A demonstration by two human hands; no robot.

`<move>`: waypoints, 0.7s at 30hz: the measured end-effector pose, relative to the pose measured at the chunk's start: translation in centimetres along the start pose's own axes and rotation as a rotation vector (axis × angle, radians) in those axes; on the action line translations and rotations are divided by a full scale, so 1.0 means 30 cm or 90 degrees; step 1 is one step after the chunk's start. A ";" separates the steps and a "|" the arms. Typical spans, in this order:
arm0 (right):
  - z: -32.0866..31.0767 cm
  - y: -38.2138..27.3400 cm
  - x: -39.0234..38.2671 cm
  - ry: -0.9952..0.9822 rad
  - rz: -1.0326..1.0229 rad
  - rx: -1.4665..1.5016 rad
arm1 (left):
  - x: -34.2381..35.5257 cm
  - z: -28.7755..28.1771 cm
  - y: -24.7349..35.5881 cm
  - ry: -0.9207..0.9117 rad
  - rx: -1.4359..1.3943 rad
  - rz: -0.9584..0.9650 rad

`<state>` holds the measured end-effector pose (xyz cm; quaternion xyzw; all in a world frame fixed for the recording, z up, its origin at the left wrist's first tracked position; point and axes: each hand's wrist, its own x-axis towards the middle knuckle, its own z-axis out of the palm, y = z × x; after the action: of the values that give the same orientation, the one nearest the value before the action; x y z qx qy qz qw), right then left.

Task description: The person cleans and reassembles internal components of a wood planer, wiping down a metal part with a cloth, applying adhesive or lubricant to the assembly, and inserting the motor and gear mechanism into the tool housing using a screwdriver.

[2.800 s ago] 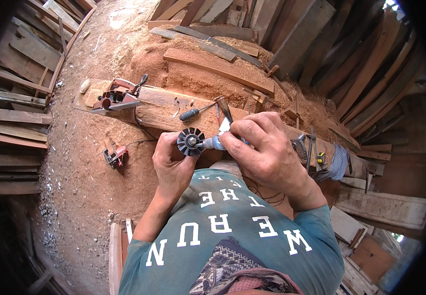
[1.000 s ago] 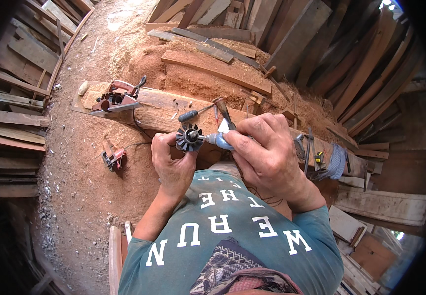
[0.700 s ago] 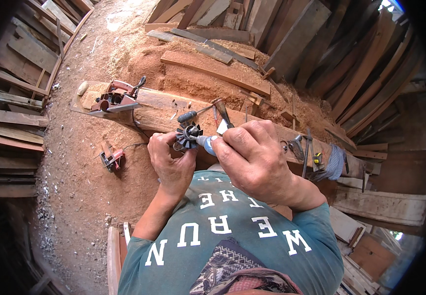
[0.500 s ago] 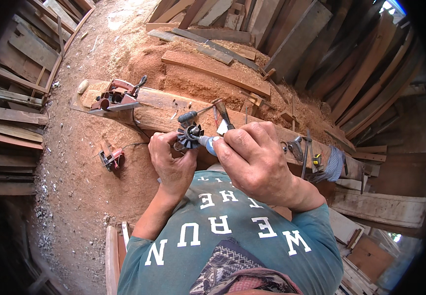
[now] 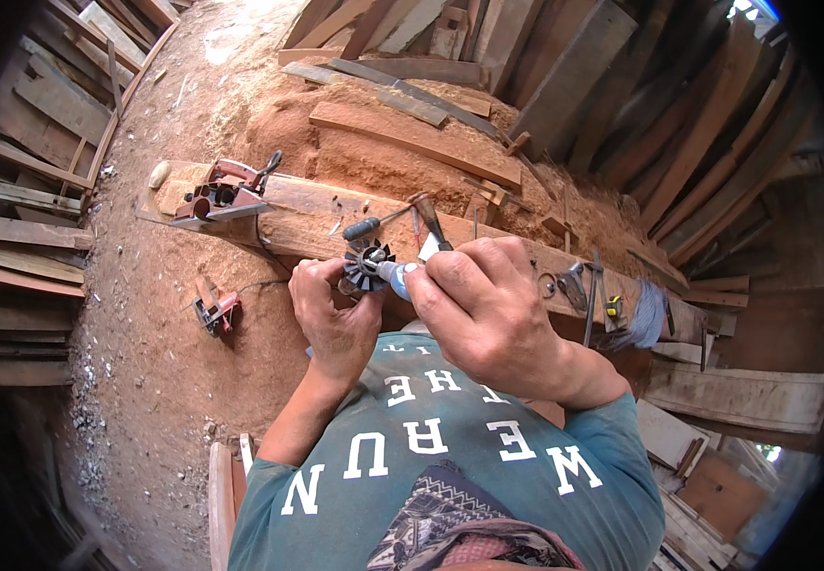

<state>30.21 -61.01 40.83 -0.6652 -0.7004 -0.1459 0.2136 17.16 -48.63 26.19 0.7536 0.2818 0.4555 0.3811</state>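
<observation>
My left hand (image 5: pixel 331 319) is closed round a small dark part with a finned fan wheel (image 5: pixel 359 277) and a metal centre. My right hand (image 5: pixel 483 309) grips a light blue tool (image 5: pixel 396 278), whose metal tip meets the middle of the fan wheel. Just beyond my hands, on the timber beam (image 5: pixel 302 214), lie a black-handled tool (image 5: pixel 362 228) and a dark tool with a white piece (image 5: pixel 431 243) beside it. A power planer (image 5: pixel 223 195) rests toward the beam's left end.
A red power tool (image 5: pixel 221 311) with a cord lies in sawdust at the left. Right along the beam are metal tools (image 5: pixel 574 285), a yellow tape measure (image 5: pixel 614 305) and blue cord (image 5: pixel 648 314). Stacked boards (image 5: pixel 574 86) line the back and sides; sawdust covers the ground.
My right hand has moved left and slightly down with the blue tool, which now angles more toward the fan wheel's centre. My left hand has barely moved.
</observation>
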 end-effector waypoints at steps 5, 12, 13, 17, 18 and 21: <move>-0.034 0.005 -0.008 -0.012 0.020 0.021 | -0.007 0.005 -0.002 -0.004 -0.047 -0.022; -0.036 0.028 -0.013 -0.008 0.042 0.029 | -0.016 0.019 0.002 -0.025 -0.170 -0.085; -0.033 0.028 -0.016 -0.003 0.039 0.026 | -0.015 0.019 0.007 -0.028 -0.174 -0.087; -0.042 0.029 -0.017 -0.005 0.044 0.030 | -0.012 0.016 0.009 -0.040 -0.175 -0.087; -0.043 0.028 -0.018 -0.001 0.042 0.030 | -0.009 0.015 0.012 -0.040 -0.172 -0.083; -0.055 0.025 -0.017 -0.010 0.044 0.044 | -0.008 0.014 0.011 -0.049 -0.181 -0.094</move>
<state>31.15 -62.19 41.95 -0.6823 -0.6834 -0.1091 0.2357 17.46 -49.15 26.23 0.6863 0.2543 0.4321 0.5269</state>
